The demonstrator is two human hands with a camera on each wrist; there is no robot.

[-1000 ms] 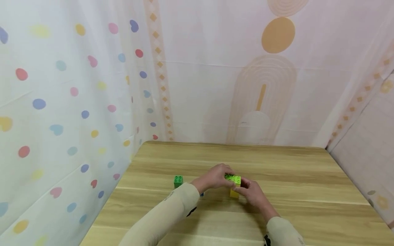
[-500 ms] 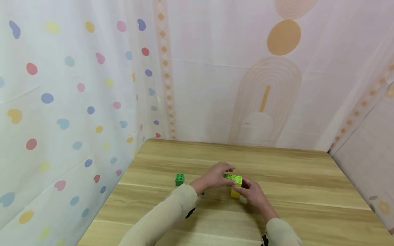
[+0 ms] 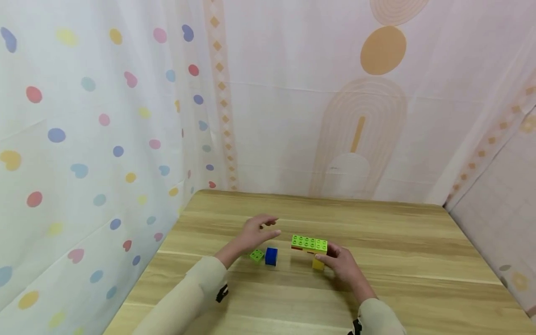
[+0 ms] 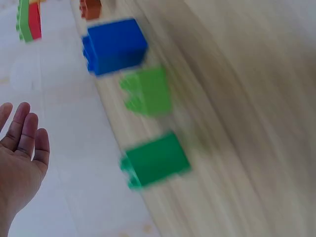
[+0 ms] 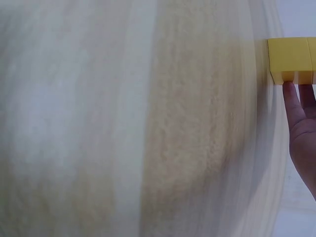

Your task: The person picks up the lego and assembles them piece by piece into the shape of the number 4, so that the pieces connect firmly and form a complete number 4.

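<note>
Lime-topped brick structure (image 3: pixel 309 243), right grip (image 3: pixel 345 266) holding one end, left grip (image 3: pixel 252 233) wide, near blue brick (image 3: pixel 271 256)

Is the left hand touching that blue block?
Apart. The left wrist view shows it: pale background is visible between the left hand and the blue block, with no finger reaching the block.

Wood-grain table (image 3: pixel 418 260), blue block (image 3: pixel 271 257), light-green block (image 3: pixel 257 255), dark-green block (image 4: pixel 157 160), yellow block (image 3: pixel 318 264) standing on it
</note>
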